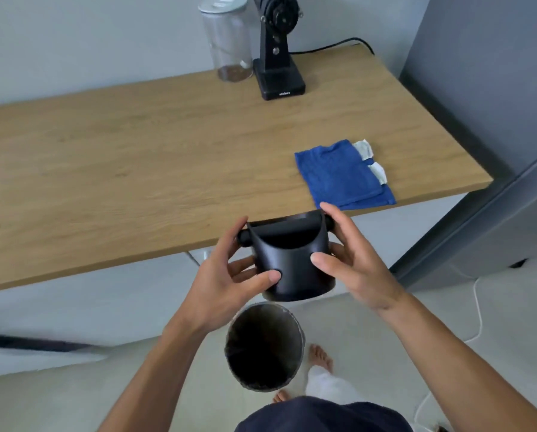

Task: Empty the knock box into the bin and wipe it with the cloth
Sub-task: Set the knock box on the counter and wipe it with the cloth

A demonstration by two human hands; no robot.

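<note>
The black knock box [292, 260] with its crossbar is held in the air just off the table's front edge, upright and tilted slightly toward me. My left hand [229, 275] grips its left side, thumb on the front wall. My right hand [351, 263] clasps its right side, fingers around the bar's end. Directly below on the floor stands the round bin [264, 347] with a dark liner, its mouth open. A folded blue cloth [342, 174] lies on the wooden table [136, 169] near the right front corner.
A black coffee grinder [278, 57] and a clear glass jar [228, 42] stand at the table's back edge, with a cable running right. A grey cabinet [485, 88] flanks the table's right. My bare feet [320, 358] are beside the bin. A white cord [477, 307] lies on the floor.
</note>
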